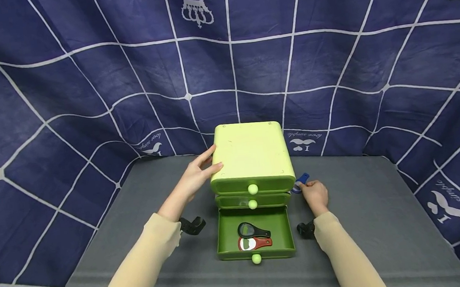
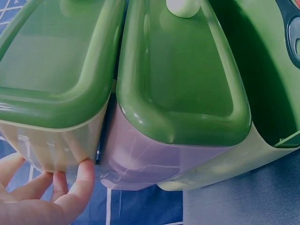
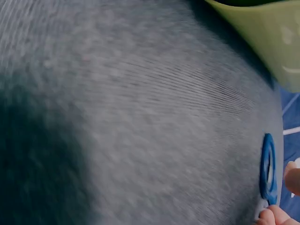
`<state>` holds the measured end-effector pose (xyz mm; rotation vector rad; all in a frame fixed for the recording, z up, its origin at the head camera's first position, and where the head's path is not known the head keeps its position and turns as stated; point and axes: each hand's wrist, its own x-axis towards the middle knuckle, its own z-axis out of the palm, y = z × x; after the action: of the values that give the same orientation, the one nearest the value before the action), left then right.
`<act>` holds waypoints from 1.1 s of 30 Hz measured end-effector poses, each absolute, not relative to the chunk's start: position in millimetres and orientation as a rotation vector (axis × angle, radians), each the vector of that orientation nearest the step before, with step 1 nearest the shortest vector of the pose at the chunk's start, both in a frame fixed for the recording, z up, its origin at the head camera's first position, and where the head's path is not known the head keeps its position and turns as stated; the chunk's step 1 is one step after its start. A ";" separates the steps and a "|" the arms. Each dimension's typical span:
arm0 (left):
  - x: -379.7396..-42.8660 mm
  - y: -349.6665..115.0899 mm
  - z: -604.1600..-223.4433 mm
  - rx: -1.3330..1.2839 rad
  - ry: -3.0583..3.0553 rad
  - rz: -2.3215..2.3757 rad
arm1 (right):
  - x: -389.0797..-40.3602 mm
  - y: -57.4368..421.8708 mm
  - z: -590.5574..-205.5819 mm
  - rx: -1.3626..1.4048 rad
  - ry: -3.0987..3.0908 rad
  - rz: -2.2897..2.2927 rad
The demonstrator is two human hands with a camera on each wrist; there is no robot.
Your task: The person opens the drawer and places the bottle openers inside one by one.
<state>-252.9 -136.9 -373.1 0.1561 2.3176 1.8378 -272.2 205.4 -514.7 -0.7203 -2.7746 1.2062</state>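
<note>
A drawer cabinet with a pale yellow-green top and green drawer fronts stands in the middle of the table. My left hand rests against its left side, thumb on the top edge; in the left wrist view, the fingertips touch the uppermost tier. To the cabinet's right, a blue bottle opener lies at the fingertips of my right hand, which pinches it near the neck. Pulled out at the bottom, the lowest drawer holds a black bottle opener and a red bottle opener.
The two upper drawers, with round pale knobs, are pushed in. A grey cloth covers the table. Behind and at both sides hangs a dark blue curtain with white lines. Black wrist straps stick out by both sleeves.
</note>
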 end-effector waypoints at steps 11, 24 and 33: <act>-252.1 -136.1 -373.0 0.140 2.310 1.849 | -275.2 196.8 -511.9 -0.776 -2.805 1.164; -254.2 -137.0 -374.3 0.145 2.307 1.862 | -279.5 201.6 -504.0 -0.695 -2.940 1.111; -254.8 -136.4 -374.7 0.155 2.305 1.858 | -283.9 208.7 -501.5 -0.618 -3.071 1.109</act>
<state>-254.8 -136.4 -374.7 0.1550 2.3053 1.8584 -283.9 208.7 -501.5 -0.6182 -3.0713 1.1089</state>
